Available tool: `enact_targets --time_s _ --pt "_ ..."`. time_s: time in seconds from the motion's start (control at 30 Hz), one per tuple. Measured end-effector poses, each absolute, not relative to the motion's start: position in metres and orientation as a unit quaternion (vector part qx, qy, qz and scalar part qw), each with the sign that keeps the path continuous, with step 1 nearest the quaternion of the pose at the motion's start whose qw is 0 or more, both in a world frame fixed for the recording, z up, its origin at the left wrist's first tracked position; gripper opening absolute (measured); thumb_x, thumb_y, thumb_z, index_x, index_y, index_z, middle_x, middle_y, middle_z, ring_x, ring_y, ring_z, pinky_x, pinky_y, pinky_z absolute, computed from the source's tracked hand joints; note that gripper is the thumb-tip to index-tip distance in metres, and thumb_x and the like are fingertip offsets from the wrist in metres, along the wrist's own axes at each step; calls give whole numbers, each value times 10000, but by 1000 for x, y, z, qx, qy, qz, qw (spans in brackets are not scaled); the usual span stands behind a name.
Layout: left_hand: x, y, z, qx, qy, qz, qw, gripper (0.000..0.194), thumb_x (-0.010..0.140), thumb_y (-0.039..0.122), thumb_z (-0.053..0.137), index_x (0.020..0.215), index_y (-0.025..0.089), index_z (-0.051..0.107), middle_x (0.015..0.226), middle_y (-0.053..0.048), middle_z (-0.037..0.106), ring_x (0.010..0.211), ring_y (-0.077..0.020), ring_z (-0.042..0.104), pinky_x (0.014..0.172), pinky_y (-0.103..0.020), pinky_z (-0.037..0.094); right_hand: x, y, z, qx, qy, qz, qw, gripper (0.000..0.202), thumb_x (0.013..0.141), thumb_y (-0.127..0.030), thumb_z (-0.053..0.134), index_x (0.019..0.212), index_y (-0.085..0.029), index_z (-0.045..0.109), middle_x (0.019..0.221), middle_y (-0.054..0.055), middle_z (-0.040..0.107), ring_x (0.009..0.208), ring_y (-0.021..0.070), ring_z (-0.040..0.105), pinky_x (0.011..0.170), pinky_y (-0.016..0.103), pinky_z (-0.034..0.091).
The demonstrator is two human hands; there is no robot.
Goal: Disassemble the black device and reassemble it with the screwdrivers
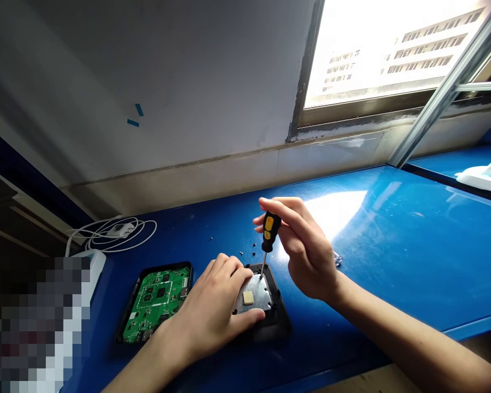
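My right hand (306,248) is closed on the black-and-yellow handle of a small screwdriver (269,232). Its thin shaft points down, tip at the upper edge of a silver metal plate (262,292). The plate sits in a black plastic housing (281,308) and carries a cream square pad (247,298). Across the housing's left side rests my left hand (216,295), gripping it with the thumb on the near part of the plate and the fingers toward the far edge. That hand hides much of the housing. To its left lies a green circuit board (151,305) in a black tray.
Several tiny screws (253,253) lie on the blue table (393,245) behind the housing. A coiled white cable (118,232) is at the back left, near a white-edged object (94,273) that is partly blurred. A clear small item (337,259) shows behind my right wrist.
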State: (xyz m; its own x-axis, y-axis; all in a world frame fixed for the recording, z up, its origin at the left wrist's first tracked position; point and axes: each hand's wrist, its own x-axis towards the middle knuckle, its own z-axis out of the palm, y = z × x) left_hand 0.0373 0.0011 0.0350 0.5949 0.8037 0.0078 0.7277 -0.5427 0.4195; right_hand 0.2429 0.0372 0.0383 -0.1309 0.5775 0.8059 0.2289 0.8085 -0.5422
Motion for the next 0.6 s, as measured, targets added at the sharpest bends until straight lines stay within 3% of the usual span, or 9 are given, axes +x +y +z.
enact_targets --time_s 0.1,0.2,0.27,0.37,0.47,0.53,0.6 --pt "37 2 33 873 438 105 186 349 873 367 876 1128 233 678 1082 -32 639 1025 -281 545 882 -449 521 241 37 39 -258 -757 150 582 483 1093 -213 494 1545 -382 520 1232 71 684 940 195 739 775 381 686" --pt "37 2 33 874 436 104 188 355 883 371 866 1146 233 671 1106 -36 636 1038 -285 545 884 -446 519 240 38 40 -278 -749 87 596 475 973 -261 751 1420 -374 639 999 24 625 849 189 684 749 365 664" --pt "37 2 34 873 438 99 190 341 892 375 858 1136 230 668 1110 -40 635 1044 -288 545 883 -447 519 240 38 39 -288 -738 71 606 419 925 -321 814 1325 -359 692 951 14 559 835 188 654 739 360 654" --pt "37 1 35 872 441 94 192 335 889 365 863 1122 224 668 1093 -40 634 1036 -284 544 881 -447 520 240 36 40 -277 -735 131 605 283 1069 -326 586 1339 -341 672 1186 76 603 960 204 704 815 400 671" --pt "38 2 36 872 438 98 194 357 877 354 878 1136 223 671 1096 -38 634 1036 -280 543 889 -450 521 242 35 42 -249 -748 189 586 394 1117 -222 443 1448 -367 600 1319 80 659 1010 200 751 823 393 683" --pt "37 2 36 872 437 100 195 355 881 353 874 1141 222 672 1114 -42 634 1051 -283 542 900 -454 519 242 37 42 -253 -748 160 592 399 1066 -218 594 1429 -377 627 1143 46 703 923 191 746 766 361 678" --pt "37 2 36 873 436 99 197 347 892 358 863 1146 221 670 1126 -47 633 1058 -286 541 904 -455 516 243 38 42 -273 -737 107 609 384 961 -269 773 1327 -367 709 984 23 648 836 187 701 732 360 664"
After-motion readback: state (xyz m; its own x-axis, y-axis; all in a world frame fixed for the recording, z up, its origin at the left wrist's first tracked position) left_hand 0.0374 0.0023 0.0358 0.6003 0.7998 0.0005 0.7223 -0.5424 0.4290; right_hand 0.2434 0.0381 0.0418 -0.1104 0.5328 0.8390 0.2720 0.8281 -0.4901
